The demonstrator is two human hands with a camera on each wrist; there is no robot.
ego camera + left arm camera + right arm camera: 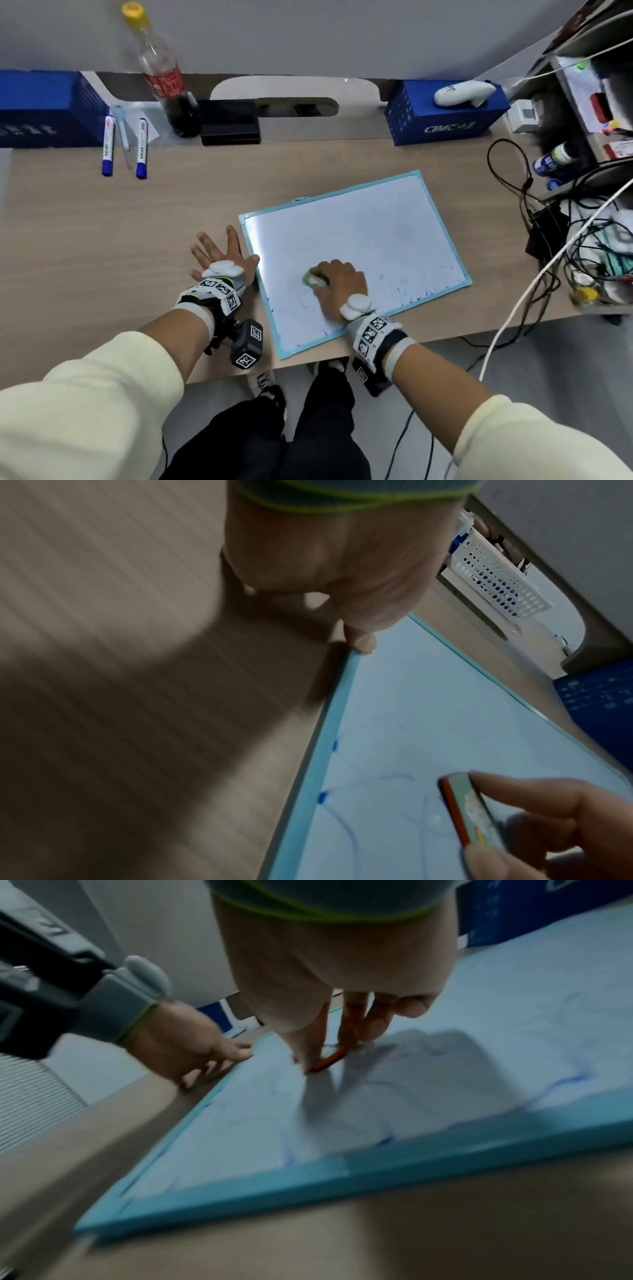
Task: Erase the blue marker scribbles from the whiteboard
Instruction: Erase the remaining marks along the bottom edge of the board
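Hands: left (224, 253) splayed beside whiteboard (359, 219), right (337, 277) gripping eraser (469, 810), orange-edged only wrist-side.

Open wooden table (102, 240) is lying left of the whiteboard (376, 219), from the near edge up to two blue-capped markers (108, 145) and a cola bottle (164, 75) standing at the back. That stretch is being occupied near the board only by the left hand (222, 255), spread flat with its thumb touching the frame. The board's far and right parts are being left bare; its near-left part is being covered by the right hand (339, 277) and the eraser (313, 279) being gripped by it. The right side is being blocked by tangled cables (555, 219), and the rear by a blue box (445, 116) and a black box (229, 123).
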